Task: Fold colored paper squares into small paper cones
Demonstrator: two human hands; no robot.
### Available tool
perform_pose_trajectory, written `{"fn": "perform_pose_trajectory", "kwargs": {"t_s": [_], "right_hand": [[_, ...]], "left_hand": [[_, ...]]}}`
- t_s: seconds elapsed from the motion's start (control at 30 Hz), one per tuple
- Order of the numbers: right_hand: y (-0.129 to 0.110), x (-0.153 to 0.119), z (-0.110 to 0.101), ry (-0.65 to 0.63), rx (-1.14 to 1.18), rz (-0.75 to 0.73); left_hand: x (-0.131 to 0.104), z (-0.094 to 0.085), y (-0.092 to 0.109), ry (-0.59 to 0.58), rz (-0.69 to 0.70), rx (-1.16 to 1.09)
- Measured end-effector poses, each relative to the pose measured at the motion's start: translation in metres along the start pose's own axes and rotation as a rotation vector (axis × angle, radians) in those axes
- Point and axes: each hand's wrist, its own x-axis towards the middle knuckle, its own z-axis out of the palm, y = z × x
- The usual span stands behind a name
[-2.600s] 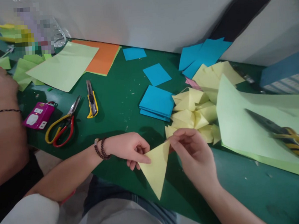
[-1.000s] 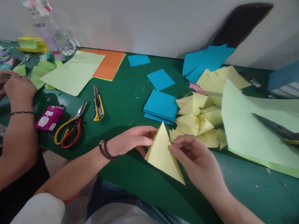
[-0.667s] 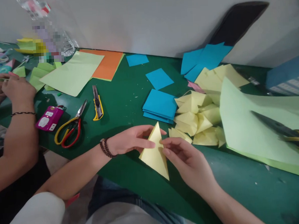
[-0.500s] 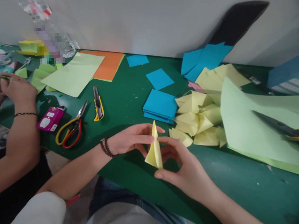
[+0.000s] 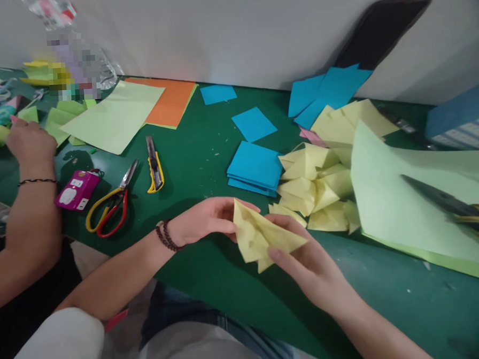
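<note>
Between my two hands is a piece of folded yellow paper (image 5: pixel 262 237), its pointed flaps spread apart. My left hand (image 5: pixel 203 221) pinches its left edge between thumb and fingers. My right hand (image 5: pixel 308 256) grips the right side, with the thumb on the front face and the fingers behind. Just beyond lie a stack of blue paper squares (image 5: pixel 255 165) and a heap of folded yellow paper pieces (image 5: pixel 316 183).
Scissors (image 5: pixel 114 202), a yellow cutter knife (image 5: pixel 154 165) and a purple box (image 5: pixel 78 190) lie to the left. A co-worker's hand (image 5: pixel 32 139) is at far left. Large pale green sheets (image 5: pixel 410 219) with a dark blade on them are at right.
The yellow paper has turned from edge-on to show its broad, opened face. My right thumb has come onto it. At far left, the co-worker's hand has shifted slightly and one hand left view.
</note>
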Motion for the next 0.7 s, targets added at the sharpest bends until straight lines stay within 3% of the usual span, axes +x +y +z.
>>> {"fn": "perform_pose_trajectory", "kwargs": {"t_s": [0.1,0.23,0.33,0.43,0.57,0.63,0.7], "right_hand": [[-0.001,0.001,-0.003,0.055,-0.041,-0.008],[-0.007,0.003,-0.003,0.169,-0.087,0.169],[-0.011,0.003,-0.001,0.171,0.007,0.237],[-0.008,0.002,-0.001,0.138,0.005,0.183],[-0.002,-0.003,-0.004,0.206,-0.387,-0.086],[-0.003,-0.007,-0.006,0.293,-0.678,-0.388],[-0.005,-0.011,-0.007,0.28,-0.941,-0.734]], "left_hand": [[-0.002,0.002,0.004,0.047,-0.003,0.096],[-0.004,0.002,0.008,0.079,-0.043,0.137],[-0.006,-0.001,0.009,0.044,-0.106,0.164],[-0.006,-0.003,0.011,0.013,-0.156,0.223],[-0.006,0.0,0.013,0.1,-0.175,0.338],[-0.006,0.001,0.012,0.179,-0.156,0.378],[-0.006,0.001,0.012,0.248,-0.138,0.374]]}}
